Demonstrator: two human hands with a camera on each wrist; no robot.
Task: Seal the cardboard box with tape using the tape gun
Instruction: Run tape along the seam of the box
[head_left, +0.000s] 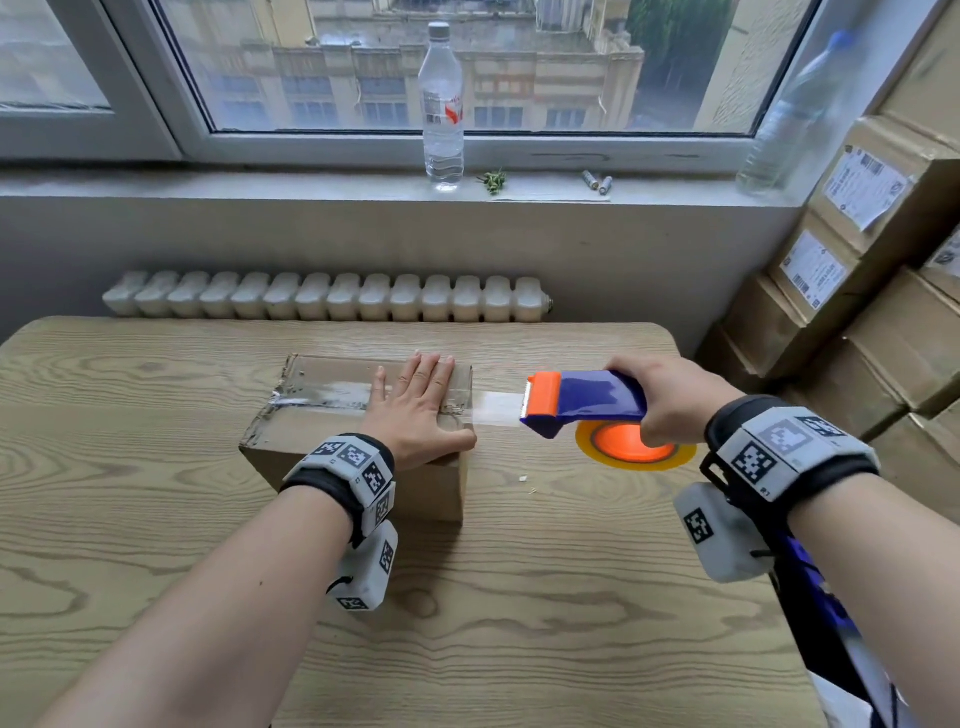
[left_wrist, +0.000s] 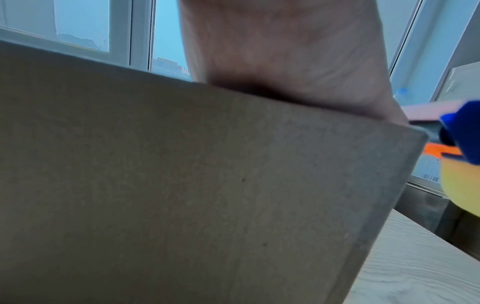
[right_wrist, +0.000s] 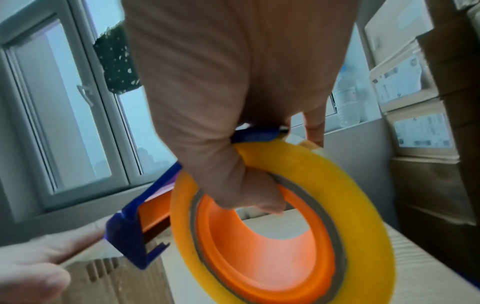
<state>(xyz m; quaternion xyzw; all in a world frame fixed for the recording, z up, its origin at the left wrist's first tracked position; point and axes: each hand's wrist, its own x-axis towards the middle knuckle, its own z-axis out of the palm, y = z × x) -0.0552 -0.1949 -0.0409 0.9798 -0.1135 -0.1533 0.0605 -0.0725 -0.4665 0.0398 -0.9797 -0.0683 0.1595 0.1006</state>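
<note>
A brown cardboard box (head_left: 322, 436) sits on the wooden table (head_left: 519, 597), with clear tape laid along its top seam. My left hand (head_left: 421, 405) lies flat on the right end of the box top, fingers straight, pressing the tape down. In the left wrist view the box side (left_wrist: 182, 185) fills the frame under my palm (left_wrist: 285, 51). To the right of the box, my right hand (head_left: 670, 400) grips the blue and orange tape gun (head_left: 582, 402), holding it above the table. A strip of clear tape (head_left: 493, 408) stretches from the box edge to the gun's orange blade. The yellow tape roll (right_wrist: 285, 226) hangs under my fingers.
Stacked cardboard boxes (head_left: 872, 291) with labels stand along the right side. A white radiator (head_left: 322, 299) runs under the window sill, which carries a water bottle (head_left: 442, 104), two batteries (head_left: 596, 182) and a second bottle (head_left: 795, 119).
</note>
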